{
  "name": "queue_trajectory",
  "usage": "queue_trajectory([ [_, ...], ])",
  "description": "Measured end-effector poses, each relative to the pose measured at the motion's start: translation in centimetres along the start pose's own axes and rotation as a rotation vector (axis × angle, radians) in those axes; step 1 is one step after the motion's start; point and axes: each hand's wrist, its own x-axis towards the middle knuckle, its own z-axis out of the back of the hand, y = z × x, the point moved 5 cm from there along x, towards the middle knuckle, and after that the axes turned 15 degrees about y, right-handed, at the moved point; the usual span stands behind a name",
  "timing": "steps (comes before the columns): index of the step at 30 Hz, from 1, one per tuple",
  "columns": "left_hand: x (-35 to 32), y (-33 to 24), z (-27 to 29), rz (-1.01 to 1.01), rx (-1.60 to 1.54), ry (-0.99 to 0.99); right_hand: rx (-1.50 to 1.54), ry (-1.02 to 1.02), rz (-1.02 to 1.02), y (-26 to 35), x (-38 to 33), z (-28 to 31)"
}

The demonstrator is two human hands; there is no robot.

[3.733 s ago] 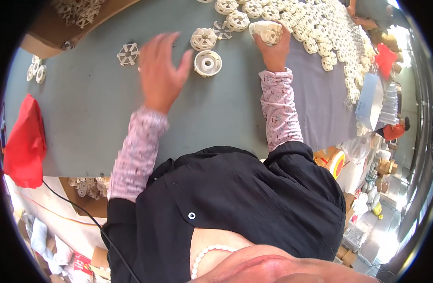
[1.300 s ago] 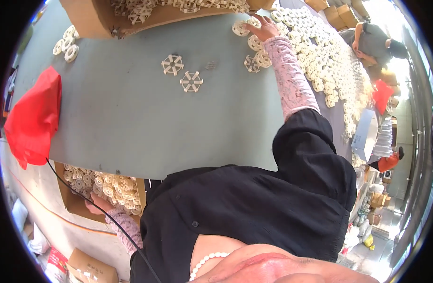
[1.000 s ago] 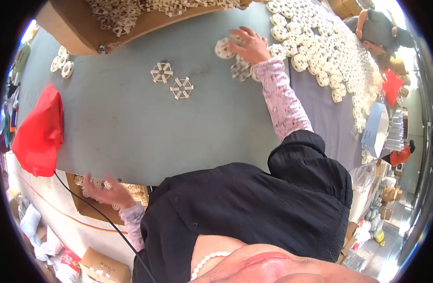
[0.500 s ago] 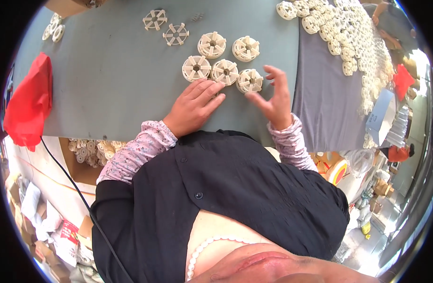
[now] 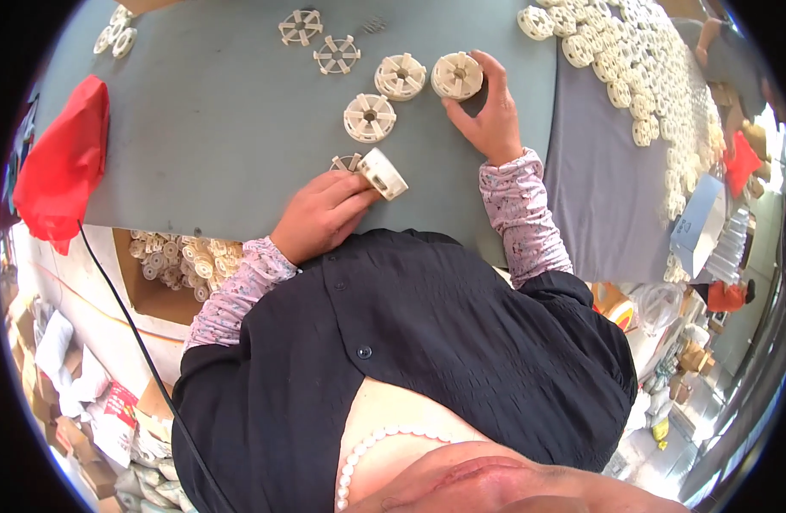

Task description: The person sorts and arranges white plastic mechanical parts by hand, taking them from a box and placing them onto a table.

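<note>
My left hand pinches a cream plastic slotted wheel, tipped on its side just above the table. A flat spoked ring lies partly hidden beyond those fingers. My right hand has its thumb and fingers around another slotted wheel; it looks tall, and I cannot tell whether a second one sits beneath. Left of it, another wheel lies face up on the table. A similar wheel rests a little nearer to me.
Two thin spoked rings and small springs lie farther off on the grey-green table. Many cream parts cover the right side. A red cloth hangs at the left edge, above a box of parts.
My left hand has lifted a wheel off the table and tilted it, uncovering a spoked ring. The right hand has moved away from me and closed around a wheel. The near-right wheels have left their places.
</note>
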Motion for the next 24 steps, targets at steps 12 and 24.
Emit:
queue_trajectory([
  [12,-1.0,1.2,0.4,-0.088,-0.306,0.055,0.048,0.151,0.267,5.3,5.7,-4.8],
  [24,-0.3,7.3,5.5,0.189,0.013,-0.364,0.057,-0.075,0.164,2.1,4.4,-3.3],
])
